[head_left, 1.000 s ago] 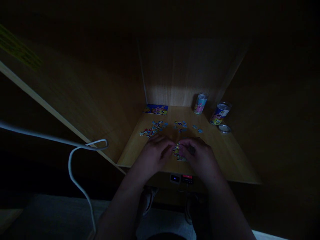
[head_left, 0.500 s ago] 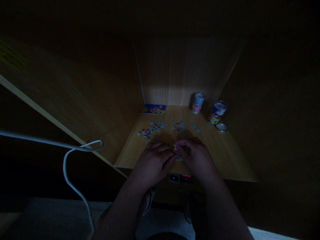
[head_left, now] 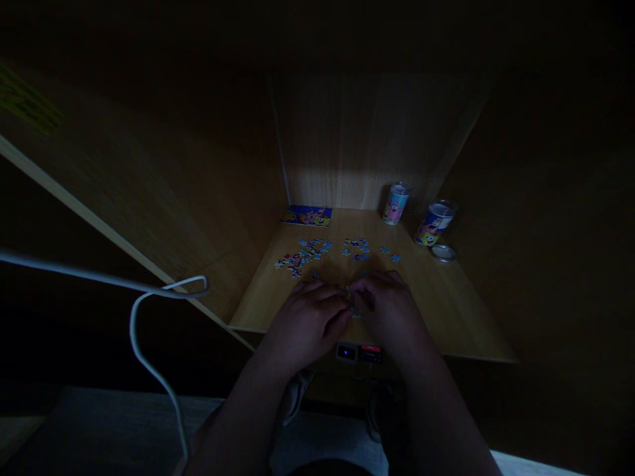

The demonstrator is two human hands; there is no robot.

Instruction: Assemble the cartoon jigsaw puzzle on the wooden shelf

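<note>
My left hand (head_left: 305, 320) and my right hand (head_left: 389, 311) lie close together on a small wooden desk (head_left: 446, 311), near its front edge. Their fingers are curled and pressed around a small cluster of joined puzzle pieces (head_left: 353, 302), which is mostly hidden between them. Loose puzzle pieces (head_left: 302, 254) lie scattered further back on the left, and more loose pieces (head_left: 358, 246) sit in the middle.
A picture card (head_left: 307, 215) lies at the back left corner. Two printed cans (head_left: 395, 203) (head_left: 433, 225) stand at the back right, with a round lid (head_left: 443, 253) beside them. Wooden walls close in the desk. A white cable (head_left: 149, 311) hangs at the left.
Both hands closed in over the joined pieces, which now show less between the fingers. The camera view shifted slightly.
</note>
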